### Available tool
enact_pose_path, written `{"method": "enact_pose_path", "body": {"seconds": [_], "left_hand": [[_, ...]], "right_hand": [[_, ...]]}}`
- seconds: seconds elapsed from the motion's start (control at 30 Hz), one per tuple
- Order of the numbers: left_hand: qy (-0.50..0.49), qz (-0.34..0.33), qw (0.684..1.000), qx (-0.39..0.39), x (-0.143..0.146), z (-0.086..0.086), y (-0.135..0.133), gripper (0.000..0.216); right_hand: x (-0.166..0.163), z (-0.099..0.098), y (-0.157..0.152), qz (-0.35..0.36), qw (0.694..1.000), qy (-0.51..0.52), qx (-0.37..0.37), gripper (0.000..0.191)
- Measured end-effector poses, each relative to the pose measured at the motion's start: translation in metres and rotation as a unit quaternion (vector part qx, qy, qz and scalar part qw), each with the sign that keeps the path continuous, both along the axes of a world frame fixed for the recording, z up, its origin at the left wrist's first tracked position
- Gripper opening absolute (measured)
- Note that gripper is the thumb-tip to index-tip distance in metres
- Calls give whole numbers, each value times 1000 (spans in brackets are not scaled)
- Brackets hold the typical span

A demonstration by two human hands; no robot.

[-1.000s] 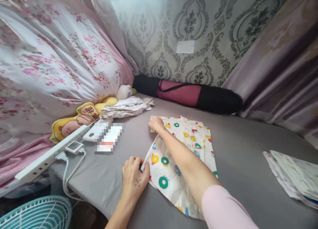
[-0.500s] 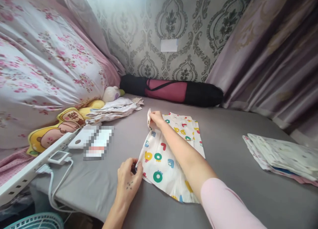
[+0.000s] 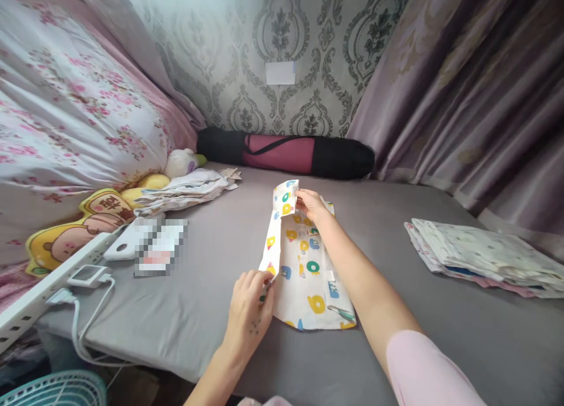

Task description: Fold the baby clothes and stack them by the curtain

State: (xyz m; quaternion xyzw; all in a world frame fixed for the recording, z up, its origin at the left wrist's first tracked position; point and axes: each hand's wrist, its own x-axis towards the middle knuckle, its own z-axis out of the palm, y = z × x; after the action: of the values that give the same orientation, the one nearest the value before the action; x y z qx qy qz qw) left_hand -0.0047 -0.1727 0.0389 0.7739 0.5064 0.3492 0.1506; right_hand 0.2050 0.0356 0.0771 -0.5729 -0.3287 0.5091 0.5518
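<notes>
A small white garment (image 3: 304,271) printed with coloured rings and shapes lies on the grey bed sheet (image 3: 211,277). My left hand (image 3: 250,312) pinches its near left edge. My right hand (image 3: 311,205) pinches the far left corner, which is lifted and turned over toward the right. The left side of the garment stands up as a fold between my two hands.
A stack of folded pale clothes (image 3: 480,256) lies at the right. A black and pink roll bag (image 3: 286,153) lies along the wall. Folded white cloth (image 3: 185,190), plush toys (image 3: 83,224), a floral quilt (image 3: 74,112) and a white power strip (image 3: 48,279) are at the left.
Both hands have lifted the garment's left edge and carried it rightward, so the spread cloth is now narrower. The camera has shifted right.
</notes>
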Motion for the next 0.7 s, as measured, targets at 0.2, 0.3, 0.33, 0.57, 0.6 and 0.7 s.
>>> {"method": "enact_pose_path", "body": {"seconds": [0.2,0.3,0.33,0.57,0.6,0.7], "left_hand": [[59,-38,997,12,3,-9,1,17],[71,-45,996,17,2,-14,1,18],[73,-48,996,17,2,-15,1,19],[64,-55,996,19,0,-17,1,22],[62,-54,996,19,-1,-16,1,22],[66,-52,996,14,-1,-9,0,22]], "right_hand": [[26,-30,-21,-40,997,-12,-59,11],[33,-36,-31,-35,995,-36,-89,13],[34,-37,-34,-29,994,-44,-95,13],[36,-37,-43,-39,983,-168,-70,40],[37,-38,-44,-42,972,-222,-58,51],[39,-37,-50,-25,906,-420,-38,63]]}}
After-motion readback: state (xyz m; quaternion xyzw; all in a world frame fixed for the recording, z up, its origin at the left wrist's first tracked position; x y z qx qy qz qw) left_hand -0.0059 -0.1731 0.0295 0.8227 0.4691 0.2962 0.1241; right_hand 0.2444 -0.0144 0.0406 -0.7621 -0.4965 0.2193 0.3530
